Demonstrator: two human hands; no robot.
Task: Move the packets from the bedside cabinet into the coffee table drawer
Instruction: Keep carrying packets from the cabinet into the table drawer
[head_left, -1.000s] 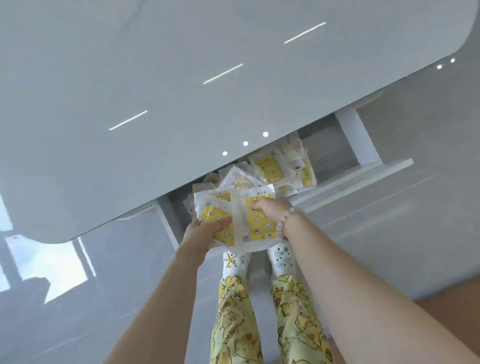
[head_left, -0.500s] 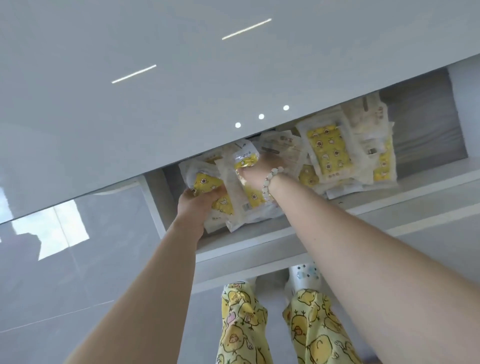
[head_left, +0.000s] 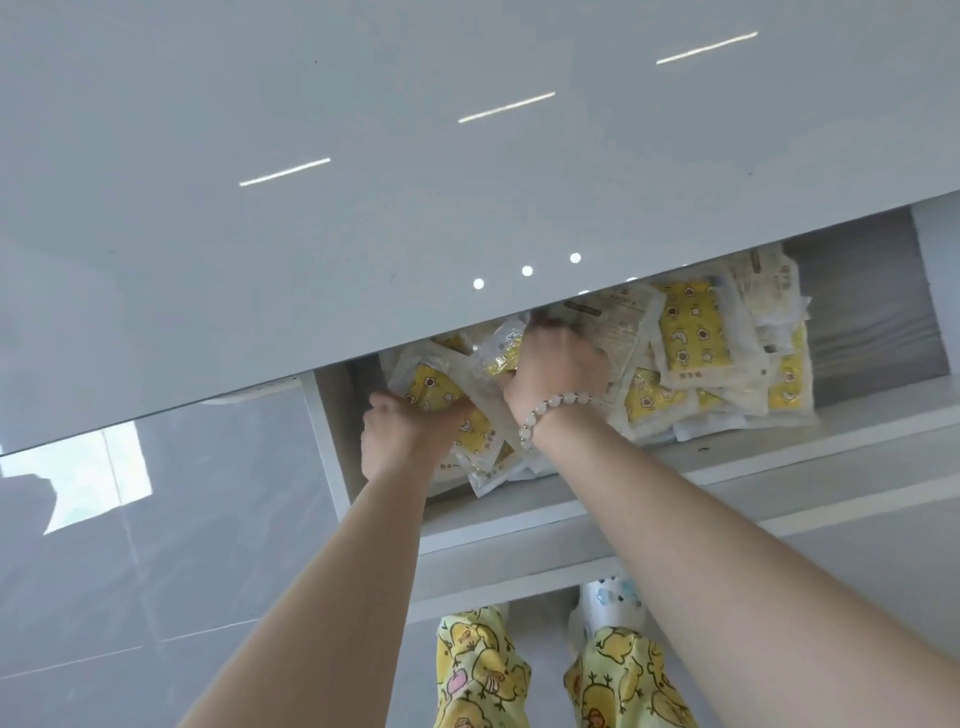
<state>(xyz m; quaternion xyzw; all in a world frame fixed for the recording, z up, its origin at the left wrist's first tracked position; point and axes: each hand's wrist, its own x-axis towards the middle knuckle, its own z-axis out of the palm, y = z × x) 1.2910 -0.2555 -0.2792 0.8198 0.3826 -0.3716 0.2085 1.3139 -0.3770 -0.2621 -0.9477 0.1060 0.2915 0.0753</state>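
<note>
Your left hand (head_left: 405, 441) grips the near edge of the bundle of yellow-printed clear plastic packets (head_left: 431, 387). Your right hand (head_left: 561, 369) lies on top, fingertips hidden under the glossy grey desk top (head_left: 363, 218), so I can't tell its grip. A second ago the bundle hung at the drawer front. Now it's inside the white coffee table drawer (head_left: 727, 462), against the loose packet pile (head_left: 691, 332). Looks like only release remains.

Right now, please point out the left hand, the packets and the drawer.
left hand (head_left: 408, 434): head view, its back.
packets (head_left: 691, 332): head view, face of a yellow one.
drawer (head_left: 519, 519): head view, front wall.
</note>
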